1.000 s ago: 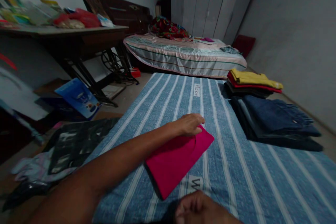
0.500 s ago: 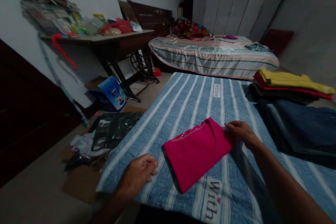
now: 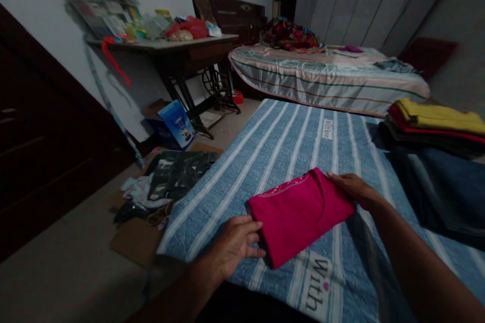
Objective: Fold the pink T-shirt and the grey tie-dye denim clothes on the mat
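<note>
A folded pink garment (image 3: 299,214) lies on a blue mattress with white stripes (image 3: 288,141). My left hand (image 3: 233,245) rests at the garment's near left edge, fingers stretched out and touching the cloth. My right hand (image 3: 354,189) lies at the garment's far right edge, its fingers curled onto the fold. Neither hand lifts the garment off the mattress.
A stack of folded yellow, red and dark clothes (image 3: 432,123) sits at the mattress's right side above folded dark blue clothes (image 3: 439,186). Loose clothes and a dark bag (image 3: 166,181) lie on the floor to the left. A cluttered sewing table (image 3: 178,48) and a second bed (image 3: 322,75) stand behind.
My left arm drew back from across the garment to its near left edge. My right hand came up to the far right edge. The view swung left.
</note>
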`<state>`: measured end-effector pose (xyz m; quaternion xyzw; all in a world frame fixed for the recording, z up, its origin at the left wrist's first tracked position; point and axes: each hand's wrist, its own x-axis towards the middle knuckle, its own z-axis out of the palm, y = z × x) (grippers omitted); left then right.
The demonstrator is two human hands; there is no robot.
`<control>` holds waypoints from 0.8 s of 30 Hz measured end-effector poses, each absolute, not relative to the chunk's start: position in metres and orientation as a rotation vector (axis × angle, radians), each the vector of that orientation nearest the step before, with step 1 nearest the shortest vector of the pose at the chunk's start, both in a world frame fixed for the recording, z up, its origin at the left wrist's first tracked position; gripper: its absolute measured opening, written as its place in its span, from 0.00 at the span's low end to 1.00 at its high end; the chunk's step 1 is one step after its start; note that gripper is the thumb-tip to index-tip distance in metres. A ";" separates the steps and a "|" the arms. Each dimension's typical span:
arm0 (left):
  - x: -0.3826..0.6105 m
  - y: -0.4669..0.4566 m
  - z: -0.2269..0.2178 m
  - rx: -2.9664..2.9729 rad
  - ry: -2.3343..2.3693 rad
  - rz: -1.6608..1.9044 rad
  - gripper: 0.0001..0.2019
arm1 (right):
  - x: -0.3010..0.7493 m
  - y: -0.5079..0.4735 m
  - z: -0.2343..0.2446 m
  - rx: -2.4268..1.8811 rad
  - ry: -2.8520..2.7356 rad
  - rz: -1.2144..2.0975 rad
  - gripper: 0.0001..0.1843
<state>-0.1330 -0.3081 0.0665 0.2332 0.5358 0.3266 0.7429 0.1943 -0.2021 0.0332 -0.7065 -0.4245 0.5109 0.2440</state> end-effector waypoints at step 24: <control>-0.110 -0.302 0.063 0.574 1.128 0.892 0.16 | 0.181 -0.199 0.038 -1.821 -1.177 1.417 0.21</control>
